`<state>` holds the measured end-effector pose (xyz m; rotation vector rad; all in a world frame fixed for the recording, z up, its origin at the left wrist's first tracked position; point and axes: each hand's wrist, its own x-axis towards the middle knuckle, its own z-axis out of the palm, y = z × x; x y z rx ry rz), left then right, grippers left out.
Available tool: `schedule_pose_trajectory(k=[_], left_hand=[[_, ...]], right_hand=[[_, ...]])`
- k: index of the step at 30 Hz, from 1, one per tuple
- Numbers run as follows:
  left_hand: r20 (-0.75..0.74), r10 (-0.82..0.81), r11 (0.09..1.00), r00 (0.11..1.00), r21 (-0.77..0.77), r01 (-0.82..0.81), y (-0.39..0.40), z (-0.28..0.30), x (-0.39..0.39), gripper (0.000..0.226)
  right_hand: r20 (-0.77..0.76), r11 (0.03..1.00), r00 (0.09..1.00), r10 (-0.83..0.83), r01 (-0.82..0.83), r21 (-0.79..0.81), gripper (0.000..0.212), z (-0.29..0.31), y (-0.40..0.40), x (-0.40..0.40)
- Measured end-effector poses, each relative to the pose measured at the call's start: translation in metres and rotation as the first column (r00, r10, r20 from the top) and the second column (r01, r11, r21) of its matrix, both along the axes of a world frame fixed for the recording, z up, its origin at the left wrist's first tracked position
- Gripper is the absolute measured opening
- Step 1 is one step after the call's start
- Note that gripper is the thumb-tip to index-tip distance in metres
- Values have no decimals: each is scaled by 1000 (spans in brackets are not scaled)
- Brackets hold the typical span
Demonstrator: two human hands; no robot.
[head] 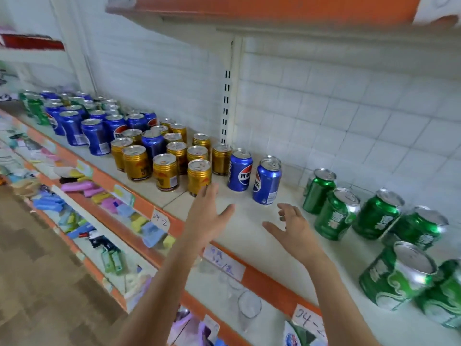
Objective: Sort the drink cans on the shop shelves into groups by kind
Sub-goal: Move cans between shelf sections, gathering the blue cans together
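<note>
Drink cans stand on a white shelf (249, 221). Several gold cans (166, 172) cluster in the middle, with one blue can (152, 143) among them. Two blue cans (240, 171) (267, 182) stand just right of the gold group. Several green cans (336, 214) stand at the right. More blue cans (96, 137) and green cans (37, 108) fill the far left. My left hand (207, 216) hovers with straight fingers near the front gold can. My right hand (293, 229) hovers with spread fingers below the two blue cans. Neither hand holds anything.
An orange shelf edge with handwritten price tags (159, 219) runs along the front. Lower shelves hold small coloured packets (77, 187) and clear glasses (249, 307). An upper shelf (249, 11) overhangs. A slotted upright (227, 96) splits the tiled back wall.
</note>
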<state>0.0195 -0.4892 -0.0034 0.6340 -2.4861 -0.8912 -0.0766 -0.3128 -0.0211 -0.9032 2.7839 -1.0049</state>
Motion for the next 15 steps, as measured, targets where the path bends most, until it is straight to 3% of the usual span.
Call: schedule_pose_trajectory(k=[8, 15], left_hand=[[-54, -66, 994, 996, 82, 70, -55, 5, -117, 82], [-174, -92, 946, 980, 293, 141, -57, -28, -145, 79]], right_hand=[[175, 901, 907, -383, 408, -147, 88, 18, -68, -43], [321, 798, 829, -459, 543, -262, 70, -5, -101, -58]])
